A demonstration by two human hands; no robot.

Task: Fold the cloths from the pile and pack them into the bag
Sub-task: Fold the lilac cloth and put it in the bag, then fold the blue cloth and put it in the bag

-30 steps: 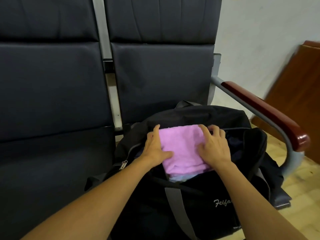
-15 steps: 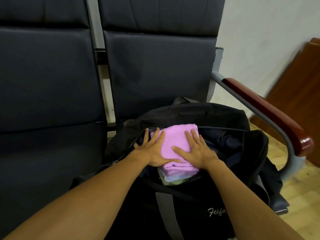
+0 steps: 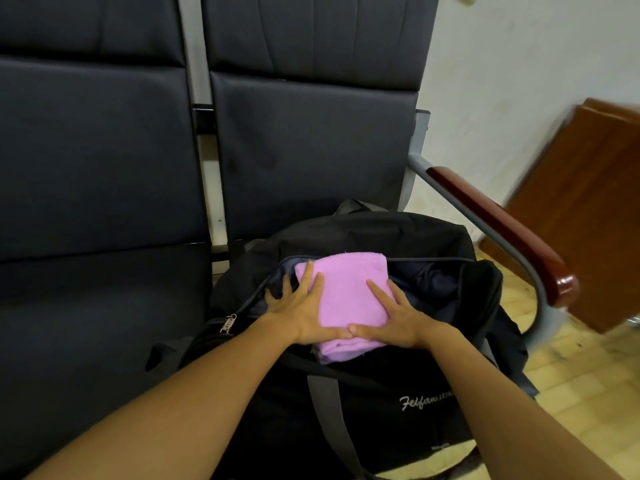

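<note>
Since a moment ago both thumbs have slid together at the near edge of the folded pink towel (image 3: pixel 349 296), which sits in the black duffel bag (image 3: pixel 381 393). Left hand (image 3: pixel 301 313) and right hand (image 3: pixel 394 317) press flat, fingers spread. Push down evenly, keeping the folds square.

Looks like a waiting room / public lobby to me, not a home. Ganged seating: dark padded seats (image 3: pixel 104 161) joined on a grey metal frame (image 3: pixel 194 46), w/ a shared metal armrest (image 3: pixel 498 220) capped in red-brown wood. Bare off-white wall (image 3: pixel 519 64) behind, scuffed. Yellowish tiled floor (image 3: pixel 571 375). Brown wooden furniture panel (image 3: pixel 595 202) at right edge, can't tell what it is.
</note>
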